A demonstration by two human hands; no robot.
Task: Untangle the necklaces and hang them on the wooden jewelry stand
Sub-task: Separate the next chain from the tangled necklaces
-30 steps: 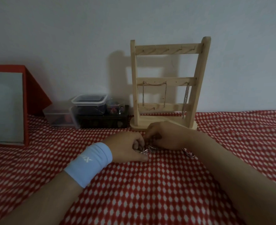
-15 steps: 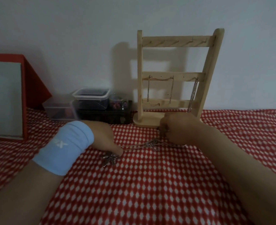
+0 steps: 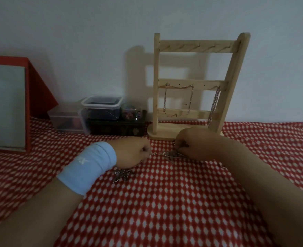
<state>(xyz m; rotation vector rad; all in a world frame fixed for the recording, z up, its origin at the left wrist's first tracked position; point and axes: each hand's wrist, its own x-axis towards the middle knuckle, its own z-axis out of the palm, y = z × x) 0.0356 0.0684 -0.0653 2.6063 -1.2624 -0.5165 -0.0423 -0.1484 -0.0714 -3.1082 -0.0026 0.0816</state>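
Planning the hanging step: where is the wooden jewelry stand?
Head view, right of centre: the wooden jewelry stand stands against the wall, just behind the right hand, right of the black box.

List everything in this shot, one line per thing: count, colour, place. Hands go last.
wooden jewelry stand: one, pale wood, against the wall
hung chains: two, silver, on the stand's middle rail
tangled necklaces: one clump, silver, between the hands
pendant cluster: one, dark silver, beside the left wrist
tablecloth: one, red with white diamonds, under everything
clear tubs: two, see-through, left of the stand
small jar: one, clear, atop the dark box
dark box: one, black, beside the stand's base
red box: one, red with grey face, far left
wristband: one, light blue, left wrist
left hand: one, pinching the tangled necklaces
right hand: one, gripping the tangle's other end
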